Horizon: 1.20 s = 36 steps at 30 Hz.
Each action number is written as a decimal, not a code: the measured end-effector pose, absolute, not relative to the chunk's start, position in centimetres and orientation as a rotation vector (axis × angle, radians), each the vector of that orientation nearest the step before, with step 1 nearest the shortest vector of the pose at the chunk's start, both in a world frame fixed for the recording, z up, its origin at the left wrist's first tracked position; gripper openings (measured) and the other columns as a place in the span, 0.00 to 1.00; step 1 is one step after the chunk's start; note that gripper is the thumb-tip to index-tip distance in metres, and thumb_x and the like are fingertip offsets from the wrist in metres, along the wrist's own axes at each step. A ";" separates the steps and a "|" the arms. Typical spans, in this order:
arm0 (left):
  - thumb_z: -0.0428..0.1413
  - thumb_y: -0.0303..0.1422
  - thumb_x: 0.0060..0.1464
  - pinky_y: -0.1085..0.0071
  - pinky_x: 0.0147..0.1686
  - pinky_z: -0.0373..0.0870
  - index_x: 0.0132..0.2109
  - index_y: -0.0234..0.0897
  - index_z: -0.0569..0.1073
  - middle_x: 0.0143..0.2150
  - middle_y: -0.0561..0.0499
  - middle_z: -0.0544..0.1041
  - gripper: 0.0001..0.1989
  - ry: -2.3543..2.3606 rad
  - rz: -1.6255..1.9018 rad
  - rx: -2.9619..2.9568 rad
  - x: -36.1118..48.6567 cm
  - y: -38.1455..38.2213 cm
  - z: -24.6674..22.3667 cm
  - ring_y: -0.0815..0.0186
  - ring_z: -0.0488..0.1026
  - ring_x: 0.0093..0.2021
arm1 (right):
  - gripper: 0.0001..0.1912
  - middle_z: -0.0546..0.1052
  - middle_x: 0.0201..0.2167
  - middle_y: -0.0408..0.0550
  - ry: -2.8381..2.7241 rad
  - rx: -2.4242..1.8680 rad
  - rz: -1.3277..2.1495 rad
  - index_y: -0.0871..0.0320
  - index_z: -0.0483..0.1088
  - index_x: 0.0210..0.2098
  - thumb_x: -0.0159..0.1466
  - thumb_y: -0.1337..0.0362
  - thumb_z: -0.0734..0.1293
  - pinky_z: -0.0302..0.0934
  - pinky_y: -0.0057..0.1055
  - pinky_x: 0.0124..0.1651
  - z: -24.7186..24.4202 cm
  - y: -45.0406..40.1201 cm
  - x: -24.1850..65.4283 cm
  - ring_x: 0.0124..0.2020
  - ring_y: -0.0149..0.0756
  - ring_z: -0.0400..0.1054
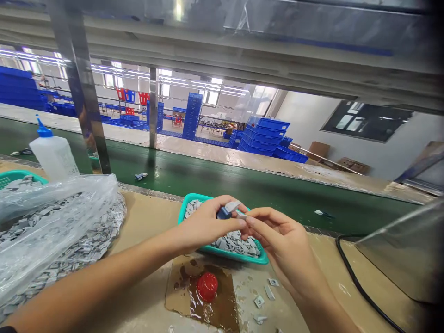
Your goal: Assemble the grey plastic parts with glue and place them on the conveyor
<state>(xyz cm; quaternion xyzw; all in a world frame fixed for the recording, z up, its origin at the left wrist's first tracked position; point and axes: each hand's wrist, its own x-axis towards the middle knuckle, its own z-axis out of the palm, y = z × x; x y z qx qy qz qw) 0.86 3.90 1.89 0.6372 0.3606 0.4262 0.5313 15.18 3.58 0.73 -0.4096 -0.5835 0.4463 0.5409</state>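
Observation:
My left hand (215, 223) is closed around a small blue and grey part (227, 210) above a green basket (225, 253). Close against it, the thumb and fingers of my right hand (277, 229) pinch a small grey piece (242, 215) at the part's right side. Many grey pieces (237, 243) fill the basket below. Nearer to me, a red cap-like object (207, 286) sits on a wet brown patch (222, 312). To its right, several loose grey pieces (259, 301) lie on the wet table surface.
A plastic bag (65, 226) of grey pieces and a white bottle with a blue nozzle (55, 155) stand left. Behind the basket runs a green conveyor (208, 178) bearing small parts. A metal post (81, 92) rises left; a black cable (357, 277) curves at right.

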 end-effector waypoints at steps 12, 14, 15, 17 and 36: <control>0.58 0.25 0.41 0.81 0.19 0.51 0.24 0.29 0.67 0.22 0.55 0.61 0.06 0.611 0.879 0.775 0.6 2.3 -0.1 0.78 0.56 0.22 | 0.09 0.74 0.32 0.47 -2.149 -0.769 -0.148 0.57 0.71 0.32 0.57 0.74 0.62 0.66 0.29 0.36 0.6 0.9 16.5 0.34 0.31 0.69; 0.58 0.25 0.41 0.80 0.18 0.50 0.24 0.29 0.67 0.22 0.55 0.61 0.05 0.588 0.873 0.748 0.9 2.0 -0.3 0.78 0.56 0.23 | 0.09 0.74 0.32 0.48 -2.193 -0.764 -0.248 0.56 0.71 0.33 0.57 0.74 0.62 0.66 0.29 0.37 0.8 0.6 16.7 0.34 0.32 0.69; 0.57 0.25 0.41 0.80 0.19 0.50 0.24 0.29 0.67 0.23 0.54 0.62 0.05 0.593 0.868 0.757 1.0 1.9 -0.3 0.78 0.56 0.23 | 0.09 0.74 0.32 0.48 -2.205 -0.771 -0.277 0.56 0.70 0.33 0.57 0.74 0.62 0.66 0.30 0.37 0.8 0.5 16.8 0.34 0.32 0.69; 0.56 0.25 0.42 0.80 0.20 0.51 0.26 0.30 0.66 0.24 0.54 0.62 0.04 0.660 0.861 0.820 1.2 1.6 -0.3 0.77 0.57 0.23 | 0.09 0.74 0.31 0.48 -2.202 -0.799 -0.297 0.56 0.70 0.32 0.57 0.74 0.62 0.66 0.31 0.36 0.8 0.2 16.9 0.33 0.33 0.69; 0.57 0.26 0.47 0.71 0.39 0.68 0.35 0.30 0.70 0.31 0.50 0.71 0.05 0.649 1.102 0.763 0.2 3.1 -0.1 0.69 0.72 0.35 | 0.10 0.75 0.25 0.45 -2.302 -1.174 0.321 0.56 0.71 0.27 0.57 0.75 0.61 0.57 0.34 0.32 -7.6 -2.0 18.6 0.30 0.35 0.61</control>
